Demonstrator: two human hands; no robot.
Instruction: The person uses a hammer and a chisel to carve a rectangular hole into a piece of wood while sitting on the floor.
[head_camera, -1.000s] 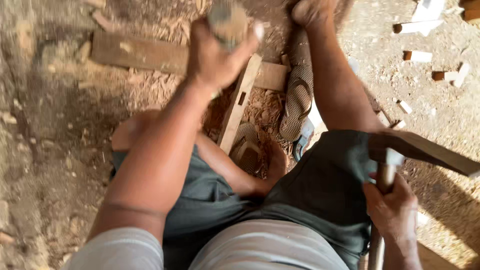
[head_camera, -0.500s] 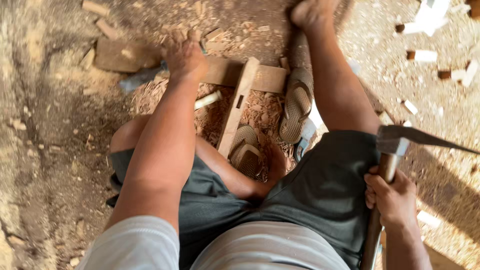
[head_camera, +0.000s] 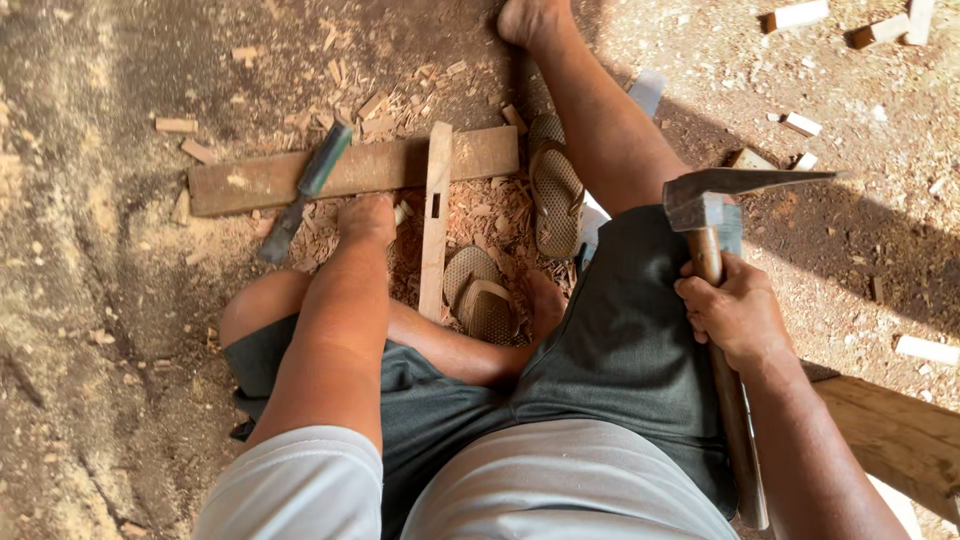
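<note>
Flat brown wooden plank (head_camera: 260, 180) across ground at 11 o'clock; dark-handled chisel (head_camera: 305, 190) on it, slanting. Narrow pale mortised wooden bar (head_camera: 436, 215) crossing plank at 12. Brown rubber sandals (head_camera: 556, 190) at 1. Steel-headed wooden-handled adze (head_camera: 705, 205) at 3. Left hand (head_camera: 366, 217) just below plank.

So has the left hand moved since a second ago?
Yes. The left hand was raised above the flat plank; it has come down to the ground just below it, near the chisel.
</note>
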